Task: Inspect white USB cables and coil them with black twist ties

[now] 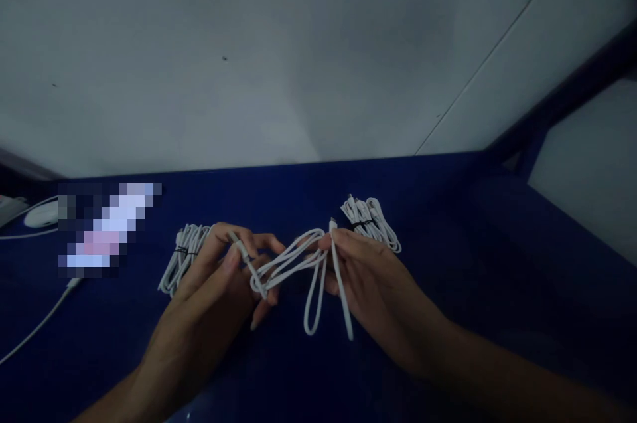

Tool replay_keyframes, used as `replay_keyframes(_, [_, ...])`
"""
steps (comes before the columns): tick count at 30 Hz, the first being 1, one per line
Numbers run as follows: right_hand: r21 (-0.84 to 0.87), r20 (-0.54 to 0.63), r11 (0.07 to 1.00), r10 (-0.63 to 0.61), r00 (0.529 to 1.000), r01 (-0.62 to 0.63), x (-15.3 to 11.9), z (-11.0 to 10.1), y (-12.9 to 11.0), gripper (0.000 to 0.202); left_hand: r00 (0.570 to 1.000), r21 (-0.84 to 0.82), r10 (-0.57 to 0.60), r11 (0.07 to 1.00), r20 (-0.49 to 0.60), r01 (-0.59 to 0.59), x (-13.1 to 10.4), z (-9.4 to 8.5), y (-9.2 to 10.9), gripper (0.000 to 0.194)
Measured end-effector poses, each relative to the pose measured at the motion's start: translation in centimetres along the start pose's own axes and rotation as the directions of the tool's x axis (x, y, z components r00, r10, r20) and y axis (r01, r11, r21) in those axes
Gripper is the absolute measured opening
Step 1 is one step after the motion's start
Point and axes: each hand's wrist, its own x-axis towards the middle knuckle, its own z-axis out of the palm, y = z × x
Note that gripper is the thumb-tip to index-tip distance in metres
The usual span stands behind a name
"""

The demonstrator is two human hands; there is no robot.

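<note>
A white charging cable (pixel 293 259) is strung in loose loops between my two hands above the blue table. My left hand (pixel 213 283) pinches one plug end between thumb and forefinger, with the loops passing by its other fingers. At the opposite end, my right hand (pixel 373 277) grips the other plug and the gathered loops, its fingertips closed on them. One loop and a straight length hang down beside the right fingers. Behind my left hand lies a bundle of tied white cables (pixel 182 257), partly covered by it. Another tied bundle (pixel 371 222) rests beyond my right hand.
On the left, a pixelated bright device (pixel 109 227) lies on the blue table (pixel 448 210), a white cord (pixel 40 330) running from its lower end. A white rounded object (pixel 42 214) sits beside it. A pale wall (pixel 249 111) rises behind the table.
</note>
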Motion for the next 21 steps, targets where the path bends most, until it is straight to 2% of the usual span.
replay_keyframes(4, [-0.009,-0.024,1.0,0.018,1.0,-0.019,-0.2,0.0,0.0,0.021,0.993,-0.025,-0.112,0.993,0.027,0.112,-0.2,-0.4,0.3,0.021])
replay_keyframes(12, [0.062,-0.009,0.995,0.074,0.997,-0.074,-0.5,0.0,0.4,0.024,0.981,-0.007,-0.145,0.989,0.132,0.147,-0.1,-0.8,0.7,0.029])
replay_keyframes(17, [-0.064,-0.039,0.987,0.145,0.989,-0.147,-0.2,0.1,-0.2,0.029,0.992,0.021,-0.108,0.994,0.072,0.106,0.4,-1.1,0.4,0.027])
replay_keyframes(21, [-0.159,0.019,0.985,0.073,0.997,-0.069,-0.3,0.2,-0.5,0.028,0.993,0.058,-0.114,0.992,0.022,0.113,0.9,-1.3,-0.3,0.034])
